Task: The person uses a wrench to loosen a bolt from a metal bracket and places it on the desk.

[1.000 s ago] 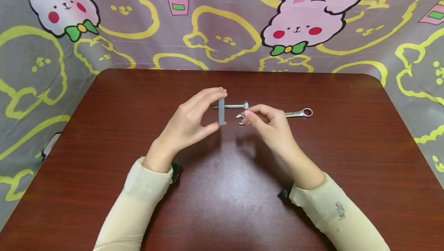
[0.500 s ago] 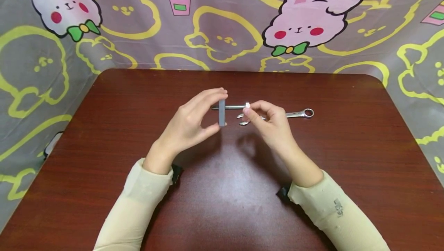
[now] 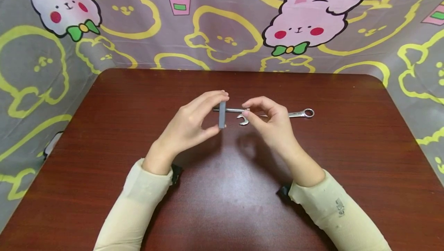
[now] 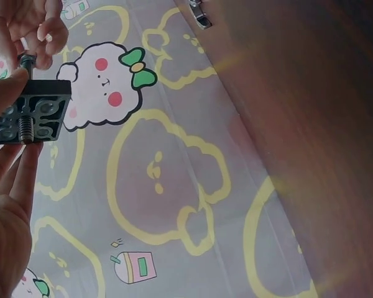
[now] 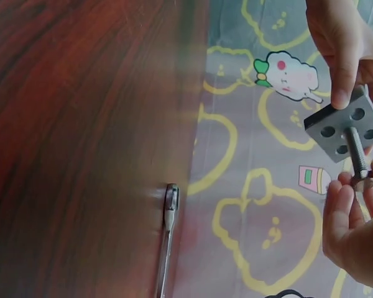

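Note:
In the head view my left hand (image 3: pixel 190 118) holds a small grey square plate (image 3: pixel 222 115) on edge, fingers on top and thumb below. A long metal bolt (image 3: pixel 236 110) runs sideways through the plate's middle. The left wrist view shows its threaded end (image 4: pixel 26 129) sticking out of the plate's ribbed side. Around that centre, the right wrist view shows several round holes in the plate's smooth face (image 5: pixel 332 143). My right hand (image 3: pixel 272 118) has its thumb and fingers around the hex bolt head (image 5: pixel 362 184), which they partly cover in the head view.
A combination wrench (image 3: pixel 300 114) lies on the dark wooden table (image 3: pixel 138 100), partly hidden behind my right hand. A cartoon-print cloth (image 3: pixel 222 23) hangs along the table's back and sides.
My right thumb and fingers have shifted around the bolt head, hiding more of it. The plate and bolt have dropped slightly in the head view. The wrench stays in place.

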Motion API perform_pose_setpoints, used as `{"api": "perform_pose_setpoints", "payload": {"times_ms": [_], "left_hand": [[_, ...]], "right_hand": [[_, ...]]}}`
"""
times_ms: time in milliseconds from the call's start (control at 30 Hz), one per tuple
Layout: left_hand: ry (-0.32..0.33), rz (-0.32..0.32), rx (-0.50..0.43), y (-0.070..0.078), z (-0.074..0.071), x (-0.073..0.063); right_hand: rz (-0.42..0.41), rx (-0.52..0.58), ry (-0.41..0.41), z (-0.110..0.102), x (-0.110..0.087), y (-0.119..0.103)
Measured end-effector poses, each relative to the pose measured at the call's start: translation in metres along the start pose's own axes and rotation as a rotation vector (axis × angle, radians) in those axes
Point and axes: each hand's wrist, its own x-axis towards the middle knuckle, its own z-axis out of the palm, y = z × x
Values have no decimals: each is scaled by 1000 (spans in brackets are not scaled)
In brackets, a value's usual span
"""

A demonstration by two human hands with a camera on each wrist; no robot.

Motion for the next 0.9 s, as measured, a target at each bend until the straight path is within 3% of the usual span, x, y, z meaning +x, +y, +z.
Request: {"api": "perform_pose_setpoints", "payload": {"times_ms": [533,633,767,900], "left_hand": [[2,-50,-61,-6,4,0],[1,-62,-54,-7,4,-1],[5,-56,-54,-6,3,-1],[10,-35,-53,-5,3,1]], "right_hand": [[-202,152,0,-3,-4,-3],[-155,168,32,-5,-4,-3],[16,111,64,-8,-1,-1],[171,21,6,-10,-1,4]]}}
